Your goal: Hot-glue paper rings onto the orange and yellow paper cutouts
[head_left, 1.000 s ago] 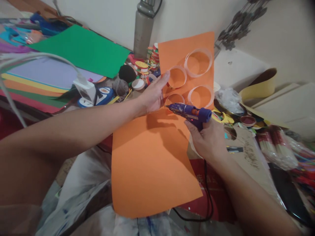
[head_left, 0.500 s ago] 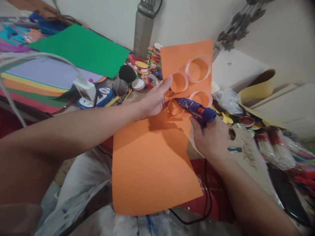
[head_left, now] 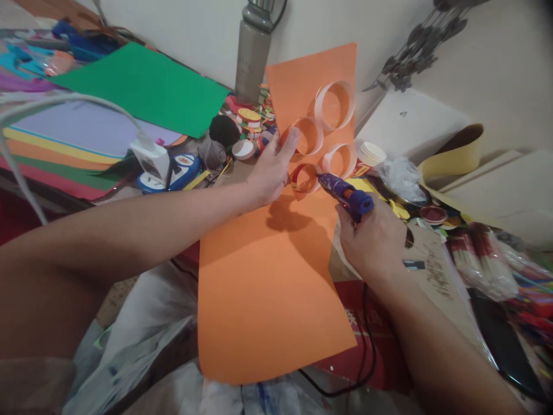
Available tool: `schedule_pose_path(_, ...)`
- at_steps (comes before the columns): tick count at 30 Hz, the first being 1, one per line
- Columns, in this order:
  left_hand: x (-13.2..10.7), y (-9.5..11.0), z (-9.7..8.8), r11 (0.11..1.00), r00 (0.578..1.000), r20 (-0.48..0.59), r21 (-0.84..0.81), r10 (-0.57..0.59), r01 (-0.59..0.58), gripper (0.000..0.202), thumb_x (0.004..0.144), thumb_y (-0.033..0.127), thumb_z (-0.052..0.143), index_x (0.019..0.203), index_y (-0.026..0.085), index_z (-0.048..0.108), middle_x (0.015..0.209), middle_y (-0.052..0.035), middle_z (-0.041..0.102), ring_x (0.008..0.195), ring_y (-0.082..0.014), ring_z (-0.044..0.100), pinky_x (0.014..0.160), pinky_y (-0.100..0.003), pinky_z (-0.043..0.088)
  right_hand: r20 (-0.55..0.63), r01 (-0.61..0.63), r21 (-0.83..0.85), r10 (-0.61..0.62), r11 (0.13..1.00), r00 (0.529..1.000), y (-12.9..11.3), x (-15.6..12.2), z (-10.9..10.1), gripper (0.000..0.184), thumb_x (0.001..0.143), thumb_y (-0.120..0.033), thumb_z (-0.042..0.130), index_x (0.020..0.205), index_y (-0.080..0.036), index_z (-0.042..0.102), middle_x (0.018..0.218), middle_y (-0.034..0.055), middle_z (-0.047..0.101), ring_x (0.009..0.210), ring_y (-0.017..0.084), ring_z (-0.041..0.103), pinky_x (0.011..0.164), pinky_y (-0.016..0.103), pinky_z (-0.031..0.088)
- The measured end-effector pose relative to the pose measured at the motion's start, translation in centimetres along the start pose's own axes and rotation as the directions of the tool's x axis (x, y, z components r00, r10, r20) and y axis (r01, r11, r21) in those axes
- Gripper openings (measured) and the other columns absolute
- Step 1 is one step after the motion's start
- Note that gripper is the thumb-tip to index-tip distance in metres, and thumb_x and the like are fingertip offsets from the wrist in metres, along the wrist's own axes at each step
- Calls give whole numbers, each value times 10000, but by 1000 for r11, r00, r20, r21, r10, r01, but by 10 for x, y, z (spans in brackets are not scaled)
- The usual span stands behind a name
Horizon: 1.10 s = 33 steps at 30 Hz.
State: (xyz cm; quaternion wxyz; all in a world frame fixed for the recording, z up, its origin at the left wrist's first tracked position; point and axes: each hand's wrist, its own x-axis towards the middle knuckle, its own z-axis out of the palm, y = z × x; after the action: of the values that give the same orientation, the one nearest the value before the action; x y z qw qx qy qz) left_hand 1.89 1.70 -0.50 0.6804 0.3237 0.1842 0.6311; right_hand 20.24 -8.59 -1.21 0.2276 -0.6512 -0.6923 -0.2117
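Observation:
My left hand (head_left: 272,173) grips an orange sheet (head_left: 313,72) at its left edge, thumb on the front, and tilts it up. Several short paper-cup rings stand on that sheet; one ring (head_left: 334,106) is at the upper right, and the lowest ring (head_left: 306,178) is beside my left fingers. In my right hand (head_left: 374,236) is a blue hot glue gun (head_left: 345,193), its nozzle at the right rim of the lowest ring. Whether the nozzle touches the rim I cannot tell. Below, a larger orange sheet (head_left: 272,300) lies over my lap and the table edge.
A grey bottle (head_left: 253,57) stands against the wall. On the left are coloured sheets (head_left: 142,86) and a blue power strip (head_left: 184,171) with a white plug. Stacked paper cups (head_left: 371,154) and bagged brushes (head_left: 481,259) sit right. The black cord (head_left: 367,340) hangs below my right hand.
The upright orange sheet with its rings has moved up and left and turned more edge-on. The nozzle has gone from over the lowest ring's opening to its right rim.

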Motion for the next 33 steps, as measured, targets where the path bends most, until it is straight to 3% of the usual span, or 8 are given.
schedule_pose_path(4,7,-1,-4,999,999,-14,-27,39,-39,336,1172,291,532,1502,275,595,1631,-45,677,1701,-237,448,1345,-523,463,62,5,12,-5,1000,998,-1,-2,0,270,1040,-465,522,1037,-217,628,895,142,686,835,324,635,704,405,434)
schedule_pose_path(12,10,3,-5,999,992,-115,-20,-48,46,361,1166,322,563,1526,290,570,1595,-59,697,1659,-271,505,1292,-498,512,40,-5,74,2,997,999,8,-3,2,372,1066,-539,502,1103,-208,667,951,167,717,884,346,673,746,430,488)
schedule_pose_path(16,9,-3,-9,999,999,-46,35,11,-10,321,1145,343,600,1464,314,624,1581,-33,708,1670,-248,483,1361,-483,428,58,5,50,-8,999,998,7,-2,3,317,1058,-517,533,1057,-220,645,924,151,710,869,329,660,714,404,459)
schedule_pose_path(20,9,-7,-13,966,980,88,176,178,-191,217,1129,305,604,1297,268,736,1536,-29,736,1629,-213,521,1392,-365,356,79,17,33,-20,999,997,5,-2,4,250,1044,-454,543,1054,-217,622,906,133,691,830,308,631,695,391,425)
schedule_pose_path(24,5,-4,-11,922,956,156,265,249,-283,379,1124,230,586,1468,303,727,1522,-30,745,1604,-178,554,1340,-267,390,108,53,40,-57,998,993,4,-2,5,240,1030,-420,547,1074,-203,639,921,137,706,830,308,647,701,389,428)
schedule_pose_path(28,2,-2,-10,907,949,186,293,256,-302,453,1126,250,583,1548,389,668,1487,23,756,1609,-178,547,1373,-302,355,153,51,51,-58,997,987,4,-2,6,276,1028,-424,542,1102,-189,667,906,144,725,830,321,658,702,394,436)
schedule_pose_path(31,3,-6,-13,906,952,188,308,242,-291,316,1130,295,578,1397,370,730,1433,32,765,1606,-195,543,1386,-335,342,164,41,10,-42,999,986,4,-2,5,276,1032,-436,537,1068,-192,660,898,150,709,815,319,635,691,398,408)
schedule_pose_path(33,6,-10,-17,895,951,193,335,242,-295,193,1130,361,598,1235,286,742,1379,-25,767,1533,-224,605,1353,-330,391,145,33,-15,-30,999,989,3,-2,4,258,1028,-447,547,1041,-206,641,879,139,689,796,308,612,675,391,380)
